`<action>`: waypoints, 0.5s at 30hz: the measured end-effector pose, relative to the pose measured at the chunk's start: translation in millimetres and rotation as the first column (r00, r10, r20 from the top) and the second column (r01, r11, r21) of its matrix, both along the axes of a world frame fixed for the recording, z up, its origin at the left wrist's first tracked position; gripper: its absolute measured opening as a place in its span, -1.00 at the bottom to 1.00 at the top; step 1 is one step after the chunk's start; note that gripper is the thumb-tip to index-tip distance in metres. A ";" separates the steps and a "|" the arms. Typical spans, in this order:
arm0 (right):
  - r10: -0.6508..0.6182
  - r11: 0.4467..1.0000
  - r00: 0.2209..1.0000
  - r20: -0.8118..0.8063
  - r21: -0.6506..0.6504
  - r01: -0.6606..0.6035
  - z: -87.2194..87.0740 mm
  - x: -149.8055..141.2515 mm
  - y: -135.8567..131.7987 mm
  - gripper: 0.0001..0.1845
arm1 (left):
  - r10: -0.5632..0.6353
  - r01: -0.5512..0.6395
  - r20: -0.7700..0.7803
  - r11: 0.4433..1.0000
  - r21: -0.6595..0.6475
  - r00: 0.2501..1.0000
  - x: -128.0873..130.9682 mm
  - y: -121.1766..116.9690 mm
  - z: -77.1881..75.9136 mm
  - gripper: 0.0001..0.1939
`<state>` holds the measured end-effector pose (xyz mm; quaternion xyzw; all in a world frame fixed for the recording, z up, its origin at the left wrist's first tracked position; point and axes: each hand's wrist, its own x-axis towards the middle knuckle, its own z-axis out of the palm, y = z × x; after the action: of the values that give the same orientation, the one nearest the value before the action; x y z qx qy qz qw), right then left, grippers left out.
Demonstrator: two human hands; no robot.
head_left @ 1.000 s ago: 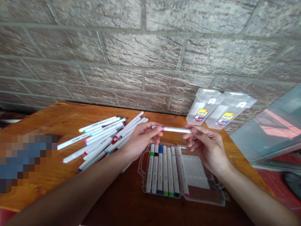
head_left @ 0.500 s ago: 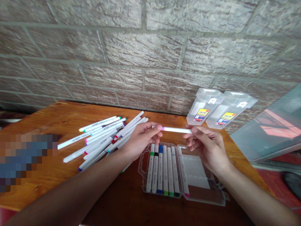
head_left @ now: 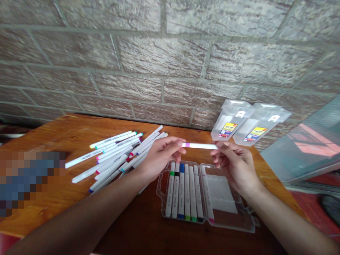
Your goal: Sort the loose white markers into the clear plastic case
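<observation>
Both my hands hold one white marker (head_left: 199, 145) level above the table, its purple band near the left end. My left hand (head_left: 159, 157) pinches the left end between thumb and fingers. My right hand (head_left: 233, 166) pinches the right end. Below them an open clear plastic case (head_left: 239, 221) lies flat with several markers (head_left: 186, 191) side by side in its left half. A loose pile of white markers (head_left: 117, 156) with coloured caps is spread on the wooden table (head_left: 53, 198) to the left of my left hand.
Two closed clear marker cases (head_left: 231, 124) (head_left: 260, 129) lean against the stone brick wall at the back right. A blurred patch covers the table's left edge. On the right the table ends at a glass panel (head_left: 313, 145).
The marker has been turned or slid slightly in my fingers, so its purple band shows a little further right. Both hands remain almost in place.
</observation>
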<state>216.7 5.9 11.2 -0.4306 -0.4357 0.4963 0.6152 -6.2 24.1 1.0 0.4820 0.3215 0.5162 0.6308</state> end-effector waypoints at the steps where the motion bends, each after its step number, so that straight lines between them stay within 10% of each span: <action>1: -0.009 1.000 1.000 -0.012 -0.007 0.009 0.0 0.2 1.1 -0.76 | -0.003 0.003 0.007 1.000 0.003 1.000 -0.2 0.1 -0.2 -0.66; 15: -0.040 0.989 0.987 -0.156 -0.147 0.017 -1.5 5.4 8.6 -0.78 | -0.200 0.197 0.199 0.980 0.033 0.960 -3.8 -5.1 5.2 -0.72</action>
<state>222.0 14.5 9.7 -0.4396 -0.3417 0.5505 0.6220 -10.0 19.0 6.2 0.4613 0.2029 0.4985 0.7054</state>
